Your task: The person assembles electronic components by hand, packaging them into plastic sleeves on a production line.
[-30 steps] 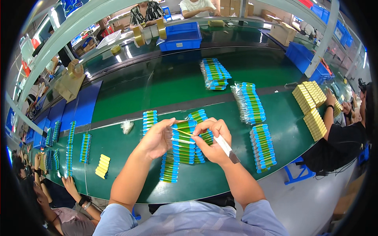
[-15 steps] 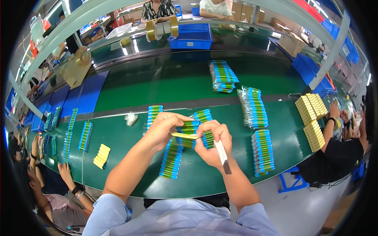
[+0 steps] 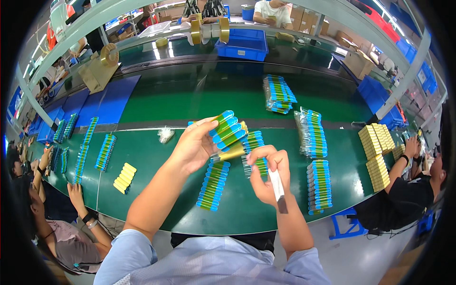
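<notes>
My left hand point(image 3: 190, 147) grips a pack of blue-and-green strips with rounded ends point(image 3: 228, 130), raised above the table and tilted. A flat yellow piece point(image 3: 232, 152) shows just below it; I cannot tell whether it is joined to the pack. My right hand point(image 3: 266, 173) is a little to the right, apart from the pack, its fingers curled. A slim white tool with a dark end point(image 3: 276, 186) is held in it and points back toward the wrist. Under and between the hands lie a row of matching strips point(image 3: 213, 187) and another row point(image 3: 255, 140), partly hidden.
Stacks of strips point(image 3: 319, 185) stand at right, with yellow stacks point(image 3: 376, 152) beyond. More strips point(image 3: 280, 92) lie on the conveyor. Yellow pieces point(image 3: 125, 176) and crumpled clear plastic point(image 3: 165, 135) are at left. A blue bin point(image 3: 242, 50) stands behind. Co-workers sit on both sides.
The hands have moved apart. My left hand has lifted and turned the pack so its blue-and-green face shows; my right hand has let go of its edge and kept the white tool.
</notes>
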`<state>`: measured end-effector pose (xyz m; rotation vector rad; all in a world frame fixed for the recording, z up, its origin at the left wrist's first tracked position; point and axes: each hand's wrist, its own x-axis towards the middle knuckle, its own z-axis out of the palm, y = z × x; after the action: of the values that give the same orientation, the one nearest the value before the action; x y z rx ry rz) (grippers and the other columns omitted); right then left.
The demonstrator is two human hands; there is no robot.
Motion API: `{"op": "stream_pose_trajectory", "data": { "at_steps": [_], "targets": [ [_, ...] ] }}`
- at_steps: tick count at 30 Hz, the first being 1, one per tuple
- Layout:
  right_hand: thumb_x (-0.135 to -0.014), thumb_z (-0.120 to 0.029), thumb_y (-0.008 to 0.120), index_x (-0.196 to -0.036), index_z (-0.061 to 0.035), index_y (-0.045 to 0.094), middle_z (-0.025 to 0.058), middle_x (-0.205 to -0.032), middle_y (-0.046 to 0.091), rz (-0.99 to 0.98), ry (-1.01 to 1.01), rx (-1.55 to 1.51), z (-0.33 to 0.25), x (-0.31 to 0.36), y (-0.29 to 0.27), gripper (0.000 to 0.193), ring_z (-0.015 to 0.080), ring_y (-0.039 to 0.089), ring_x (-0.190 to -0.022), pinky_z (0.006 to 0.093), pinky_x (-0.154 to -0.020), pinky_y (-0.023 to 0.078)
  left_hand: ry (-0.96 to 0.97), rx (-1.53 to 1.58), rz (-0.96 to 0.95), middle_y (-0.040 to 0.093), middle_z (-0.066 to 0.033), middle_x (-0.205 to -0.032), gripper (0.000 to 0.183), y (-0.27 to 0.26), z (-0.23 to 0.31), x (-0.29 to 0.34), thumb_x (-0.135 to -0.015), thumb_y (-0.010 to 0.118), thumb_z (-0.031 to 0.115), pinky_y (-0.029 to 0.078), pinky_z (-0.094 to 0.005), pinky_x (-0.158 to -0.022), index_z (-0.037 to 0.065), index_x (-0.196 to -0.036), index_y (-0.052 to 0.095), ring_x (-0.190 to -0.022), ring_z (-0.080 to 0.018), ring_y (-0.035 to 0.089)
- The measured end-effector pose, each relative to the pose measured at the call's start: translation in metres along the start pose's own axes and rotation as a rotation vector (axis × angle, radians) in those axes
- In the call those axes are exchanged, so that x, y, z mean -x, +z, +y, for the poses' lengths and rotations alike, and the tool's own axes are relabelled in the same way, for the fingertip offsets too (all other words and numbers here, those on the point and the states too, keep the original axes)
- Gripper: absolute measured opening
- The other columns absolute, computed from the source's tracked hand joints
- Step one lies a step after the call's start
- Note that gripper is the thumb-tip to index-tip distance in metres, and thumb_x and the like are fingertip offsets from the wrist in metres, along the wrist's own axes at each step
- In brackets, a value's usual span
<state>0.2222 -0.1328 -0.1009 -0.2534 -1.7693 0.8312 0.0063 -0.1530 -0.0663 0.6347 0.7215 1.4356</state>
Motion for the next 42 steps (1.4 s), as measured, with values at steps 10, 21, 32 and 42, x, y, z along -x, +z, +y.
{"op": "stream_pose_trajectory", "data": {
  "at_steps": [10,21,32,42],
  "targets": [
    [-0.062,-0.011,0.089,-0.095,-0.0115,0.035,0.0126,-0.129,0.064,-0.226,-0.222,0.565,-0.003,0.005,-0.005,0.063,0.0338,0.06,-0.103,0.0495,-0.09,0.043,-0.148,0.272,-0.016,0.066,-0.0179,-0.129,0.034,-0.019,0.003,0.002,-0.106,0.051,0.019,0.054,-0.0423,-0.104,-0.001,-0.132,0.056,-0.119,-0.0276,0.066],
    [-0.082,-0.001,0.081,-0.093,-0.0111,0.033,0.0271,-0.108,0.067,-0.104,0.133,-0.685,-0.022,-0.007,0.009,0.051,0.0339,0.066,-0.104,0.0489,-0.098,0.053,0.317,0.136,0.317,0.071,-0.0082,-0.112,0.025,-0.044,0.003,-0.014,-0.103,0.057,0.02,0.053,-0.0403,-0.096,0.002,-0.119,0.062,-0.106,-0.0218,0.067],
    [-0.101,-0.025,0.062,-0.095,-0.0151,0.036,0.0137,-0.067,0.063,0.255,-0.119,-0.542,-0.018,-0.013,-0.035,0.029,0.0282,0.063,-0.061,0.0473,-0.078,0.052,0.427,0.148,0.425,0.07,-0.0076,-0.112,0.025,-0.049,0.014,0.002,-0.104,0.057,0.015,0.058,-0.0335,-0.084,0.002,-0.125,0.061,-0.099,-0.0166,0.068],
    [-0.076,0.006,0.057,-0.102,-0.0123,0.029,0.0119,-0.094,0.055,-0.192,0.388,-0.323,-0.021,-0.019,-0.028,0.043,0.0115,0.051,-0.08,0.0238,-0.068,0.044,0.362,-0.72,0.0,0.073,-0.0093,-0.109,0.025,0.004,-0.016,0.038,-0.099,0.064,0.005,0.055,-0.0274,-0.084,-0.004,-0.122,0.07,-0.096,-0.0112,0.067]
  ]
}}
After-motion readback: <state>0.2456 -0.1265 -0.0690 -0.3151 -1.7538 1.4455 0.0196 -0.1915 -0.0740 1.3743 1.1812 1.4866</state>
